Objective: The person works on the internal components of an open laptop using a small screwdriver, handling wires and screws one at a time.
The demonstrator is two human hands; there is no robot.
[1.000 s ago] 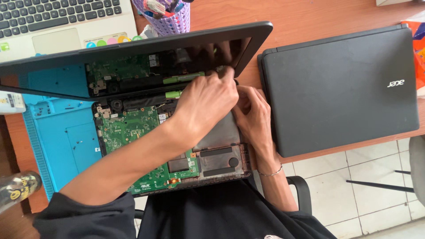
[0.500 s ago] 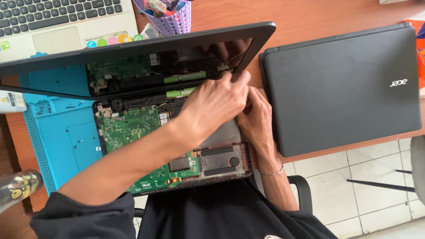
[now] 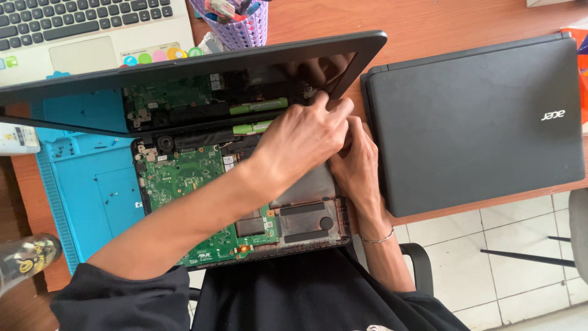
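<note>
The opened laptop [image 3: 245, 202] lies on the blue mat [image 3: 79, 190], its green board [image 3: 184, 184] bare. Both hands meet at the laptop's far right corner, by the screen hinge. The left hand [image 3: 306, 138] is curled, fingertips pinching something small I cannot make out. The right hand [image 3: 355, 165] is tucked under it; I cannot tell its grip. It is best to press softly and keep fingers off the board.

Dark short sleeves are worn on both arms. A thin bracelet [image 3: 375, 238] is seen on the right wrist.
</note>
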